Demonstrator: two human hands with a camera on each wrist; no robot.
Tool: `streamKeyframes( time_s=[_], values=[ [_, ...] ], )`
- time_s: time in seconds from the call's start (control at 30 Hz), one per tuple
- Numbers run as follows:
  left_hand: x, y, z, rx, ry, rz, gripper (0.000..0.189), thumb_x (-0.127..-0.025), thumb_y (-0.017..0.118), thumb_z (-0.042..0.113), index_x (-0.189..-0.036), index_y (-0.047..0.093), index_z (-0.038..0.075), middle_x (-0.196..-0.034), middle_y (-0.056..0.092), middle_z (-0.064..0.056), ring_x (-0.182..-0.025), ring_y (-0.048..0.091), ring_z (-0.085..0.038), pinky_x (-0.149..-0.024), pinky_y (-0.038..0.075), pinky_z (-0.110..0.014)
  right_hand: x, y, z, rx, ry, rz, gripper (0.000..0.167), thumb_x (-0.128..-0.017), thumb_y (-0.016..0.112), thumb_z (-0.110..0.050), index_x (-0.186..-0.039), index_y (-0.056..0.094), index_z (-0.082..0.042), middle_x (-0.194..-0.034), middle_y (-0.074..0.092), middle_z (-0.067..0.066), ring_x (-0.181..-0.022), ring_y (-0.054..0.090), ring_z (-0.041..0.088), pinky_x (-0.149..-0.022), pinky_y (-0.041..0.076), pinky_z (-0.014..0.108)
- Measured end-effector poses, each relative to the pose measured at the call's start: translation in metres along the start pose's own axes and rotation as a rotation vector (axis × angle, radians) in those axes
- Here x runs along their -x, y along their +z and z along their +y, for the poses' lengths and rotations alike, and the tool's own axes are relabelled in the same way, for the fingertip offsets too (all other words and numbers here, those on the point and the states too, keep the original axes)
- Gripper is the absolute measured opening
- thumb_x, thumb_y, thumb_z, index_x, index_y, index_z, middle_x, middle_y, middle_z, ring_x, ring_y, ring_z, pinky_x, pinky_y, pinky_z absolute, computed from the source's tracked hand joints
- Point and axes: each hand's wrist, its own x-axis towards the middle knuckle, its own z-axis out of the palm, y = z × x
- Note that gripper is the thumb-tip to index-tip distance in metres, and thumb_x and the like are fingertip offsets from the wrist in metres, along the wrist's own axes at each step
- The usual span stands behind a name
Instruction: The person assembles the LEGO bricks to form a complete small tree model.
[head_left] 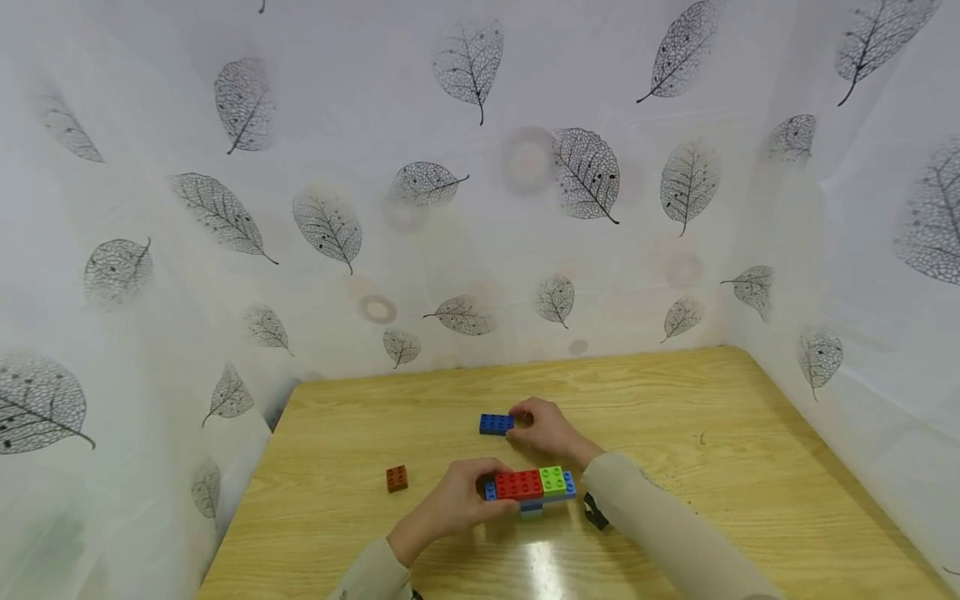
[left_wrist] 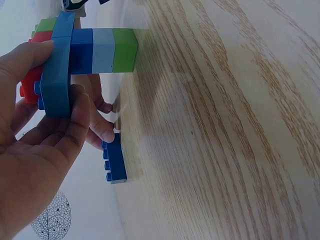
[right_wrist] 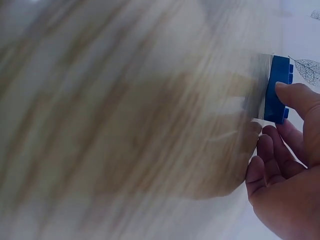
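Observation:
My left hand (head_left: 457, 500) grips one end of a toy-brick build. A red brick (head_left: 519, 485) and a lime green brick (head_left: 552, 480) sit on its blue crosspiece (left_wrist: 56, 80). A stem of blue, pale blue and green bricks (left_wrist: 102, 51) extends from the crosspiece's underside; whether the stem touches the table is unclear. Farther back, my right hand (head_left: 547, 432) pinches the right end of a dark blue brick (head_left: 493, 424) between thumb and finger. That brick is at the tabletop, studs up; its studs also show in the right wrist view.
A small reddish-brown brick (head_left: 397, 478) lies on the wooden table (head_left: 345, 450), left of both hands. Below the right forearm shows a black object (head_left: 596, 511). A white leaf-print curtain (head_left: 480, 250) hangs behind the table and along both sides.

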Motion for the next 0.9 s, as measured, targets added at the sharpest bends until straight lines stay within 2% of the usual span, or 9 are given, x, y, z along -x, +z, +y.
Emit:
streamKeyframes(
  time_s=[0.2, 0.4, 0.57, 0.7, 0.9],
  values=[
    [0.0, 0.0, 0.0, 0.01, -0.001, 0.001, 0.033, -0.094, 0.081, 0.038, -0.122, 0.073, 0.022, -0.108, 0.073, 0.009, -0.085, 0.058, -0.002, -0.076, 0.049, -0.021, 0.001, 0.0, 0.0, 0.0, 0.0, -0.003, 0.037, -0.092, 0.082, -0.022, -0.126, 0.072, -0.01, -0.121, 0.069, 0.004, -0.11, 0.062, 0.021, -0.1, 0.053, 0.046],
    [0.0, 0.0, 0.0, 0.006, -0.011, 0.003, 0.033, -0.094, 0.081, 0.038, -0.122, 0.074, 0.022, -0.108, 0.073, 0.009, -0.086, 0.058, -0.002, -0.077, 0.049, -0.021, 0.003, -0.005, -0.004, -0.011, -0.025, -0.017, 0.036, -0.093, 0.082, -0.022, -0.125, 0.071, -0.011, -0.116, 0.07, 0.003, -0.104, 0.062, 0.019, -0.09, 0.055, 0.04],
    [0.0, 0.0, 0.0, 0.003, -0.03, 0.004, 0.033, -0.094, 0.081, 0.037, -0.122, 0.074, 0.022, -0.111, 0.073, 0.01, -0.09, 0.059, -0.002, -0.083, 0.051, -0.026, 0.007, -0.016, -0.01, 0.025, -0.11, -0.005, 0.037, -0.092, 0.081, -0.024, -0.124, 0.072, -0.009, -0.116, 0.072, 0.004, -0.104, 0.063, 0.021, -0.089, 0.054, 0.039],
    [0.0, 0.0, 0.001, -0.003, -0.032, 0.005, 0.034, -0.093, 0.081, 0.038, -0.122, 0.074, 0.022, -0.111, 0.073, 0.01, -0.09, 0.059, -0.002, -0.083, 0.05, -0.024, 0.013, -0.028, -0.016, 0.033, -0.189, 0.01, 0.037, -0.092, 0.079, -0.025, -0.123, 0.072, -0.007, -0.117, 0.074, 0.007, -0.107, 0.065, 0.026, -0.09, 0.054, 0.042],
    [0.001, -0.001, 0.002, 0.003, -0.013, 0.002, 0.036, -0.094, 0.081, 0.036, -0.124, 0.073, 0.018, -0.112, 0.074, 0.005, -0.087, 0.058, -0.002, -0.078, 0.049, -0.022, 0.029, -0.043, -0.024, 0.06, -0.233, 0.011, 0.035, -0.094, 0.078, -0.028, -0.122, 0.072, -0.01, -0.116, 0.074, 0.005, -0.105, 0.065, 0.023, -0.087, 0.053, 0.039]
  ],
)
